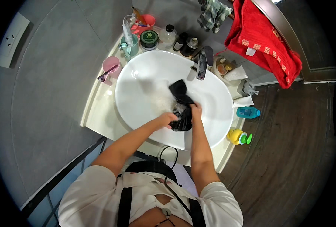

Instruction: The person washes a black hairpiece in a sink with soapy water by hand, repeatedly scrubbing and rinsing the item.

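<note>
Black cloth point(182, 99) in both hands, looking down into a white ceramic washbasin point(211, 109). Holding the cloth low inside the bowl, slightly right of centre, bunching it at the near end and trailing it away toward the chrome tap point(203, 62). Pinching its lower left edge with the left hand point(165, 120), bending the fingers together and partly hiding their tips against the fabric. Gripping its right edge with the right hand point(196, 110), curling the fingers in close, without showing clearly the thumb's exact place. Showing whitish foam point(178, 108) on the fabric between the hands, and cloudy suds on the bowl just left of it.

Seeing a pink cup point(111, 67) on the cream countertop point(103, 119), just beside the basin's left rim, with a slim dark purple item lying across it. Finding, farther back, a pale green cup point(133, 49), a white tube point(127, 33) standing upright in it, a coral cup point(148, 20), a round dark green jar point(149, 39), a clear black-capped bottle point(168, 37) and a black can point(191, 44). Spotting a blue bottle point(247, 112) and a yellow pump bottle point(235, 136) with a green nozzle along the right edge. Noticing a red towel point(260, 38) hanging at upper right, near a checked cloth point(214, 15).
</note>
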`<action>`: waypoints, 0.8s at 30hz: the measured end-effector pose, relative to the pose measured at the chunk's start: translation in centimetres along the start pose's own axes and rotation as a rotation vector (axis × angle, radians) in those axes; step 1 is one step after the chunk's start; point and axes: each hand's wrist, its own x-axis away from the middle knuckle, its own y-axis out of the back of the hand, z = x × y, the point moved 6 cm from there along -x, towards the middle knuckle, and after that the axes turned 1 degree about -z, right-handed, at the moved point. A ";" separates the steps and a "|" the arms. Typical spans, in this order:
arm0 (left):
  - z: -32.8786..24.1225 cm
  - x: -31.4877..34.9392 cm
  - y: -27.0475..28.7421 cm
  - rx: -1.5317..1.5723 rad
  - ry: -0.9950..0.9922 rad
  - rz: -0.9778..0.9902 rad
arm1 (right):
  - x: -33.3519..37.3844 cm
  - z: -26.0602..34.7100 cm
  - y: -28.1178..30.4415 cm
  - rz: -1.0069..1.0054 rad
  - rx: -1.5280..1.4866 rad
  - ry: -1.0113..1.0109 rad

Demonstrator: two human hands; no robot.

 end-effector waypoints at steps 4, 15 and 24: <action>-0.5 0.6 4.6 0.330 -0.048 -0.428 | 3.5 -0.5 -0.9 -0.223 0.563 0.250; -0.2 0.6 5.2 0.629 0.077 -0.523 | 4.2 0.2 -2.2 0.032 0.665 0.400; -6.5 1.7 3.8 0.866 -0.222 -0.098 | 8.9 7.2 -6.5 0.178 0.259 0.619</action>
